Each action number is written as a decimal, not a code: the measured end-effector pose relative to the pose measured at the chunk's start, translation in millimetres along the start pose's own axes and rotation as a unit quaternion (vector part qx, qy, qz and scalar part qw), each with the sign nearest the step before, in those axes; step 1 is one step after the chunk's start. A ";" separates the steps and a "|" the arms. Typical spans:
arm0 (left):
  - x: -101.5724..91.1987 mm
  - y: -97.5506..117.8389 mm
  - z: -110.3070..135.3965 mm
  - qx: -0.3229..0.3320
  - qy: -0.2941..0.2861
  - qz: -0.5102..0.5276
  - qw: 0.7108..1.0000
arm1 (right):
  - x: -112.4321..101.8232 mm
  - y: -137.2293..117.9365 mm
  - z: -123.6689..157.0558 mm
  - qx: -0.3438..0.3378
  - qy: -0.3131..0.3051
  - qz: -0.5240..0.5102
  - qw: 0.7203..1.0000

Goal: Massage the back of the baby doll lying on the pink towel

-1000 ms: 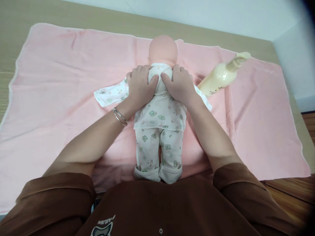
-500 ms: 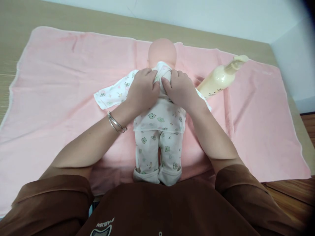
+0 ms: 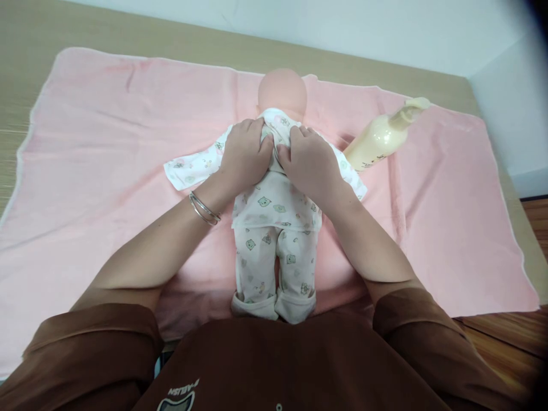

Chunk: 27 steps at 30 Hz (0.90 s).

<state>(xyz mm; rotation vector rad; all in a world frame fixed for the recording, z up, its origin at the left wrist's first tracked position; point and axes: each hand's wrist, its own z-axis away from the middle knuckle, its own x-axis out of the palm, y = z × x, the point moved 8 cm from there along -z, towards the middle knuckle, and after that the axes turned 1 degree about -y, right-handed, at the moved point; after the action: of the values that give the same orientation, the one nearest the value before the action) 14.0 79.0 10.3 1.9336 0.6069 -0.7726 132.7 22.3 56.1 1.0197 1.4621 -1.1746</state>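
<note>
- Lately both hands had closed inward: a second earlier they lay spread over the doll's shoulders, now the left hand (image 3: 248, 151) and right hand (image 3: 310, 160) met at the upper back, thumbs touching
- Each hand pinched a fold of the printed shirt (image 3: 278, 202) just below the collar; cloth was bunched there, so the handling had shifted from the shoulders to the neck of the garment
- Baby doll (image 3: 281, 91) lay face down in the middle of the pink towel (image 3: 107, 142), feet toward the person
- Count: one doll, one shirt, one pair of printed trousers (image 3: 274, 262), one towel, one cream pump bottle (image 3: 379, 140) on its side right of the doll, near but apart; two bangles (image 3: 204, 208) on the left wrist
- Wooden table (image 3: 128, 34) lay under all
</note>
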 end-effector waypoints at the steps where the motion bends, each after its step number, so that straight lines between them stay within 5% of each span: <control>1: 0.5 -2.4 0.1 0.000 0.006 0.016 1.000 | 0.7 -0.5 -0.2 -0.003 0.000 0.002 1.000; 10: 4.5 -7.3 1.6 0.008 0.020 0.019 1.000 | 23.9 13.4 -11.7 0.001 0.001 -0.057 0.998; 17: -5.2 18.5 15.4 0.023 -0.003 -0.007 1.000 | 36.3 34.7 -28.0 0.044 0.029 -0.090 0.995; 27: -8.0 30.8 13.7 -0.001 -0.021 0.017 1.000 | 27.2 29.2 -16.4 -0.011 -0.003 -0.044 0.999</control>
<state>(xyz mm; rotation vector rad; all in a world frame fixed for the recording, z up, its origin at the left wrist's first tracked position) 26.1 52.5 29.0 1.9165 0.5478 -0.7901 153.1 44.9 25.5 0.9451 1.5254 -1.2207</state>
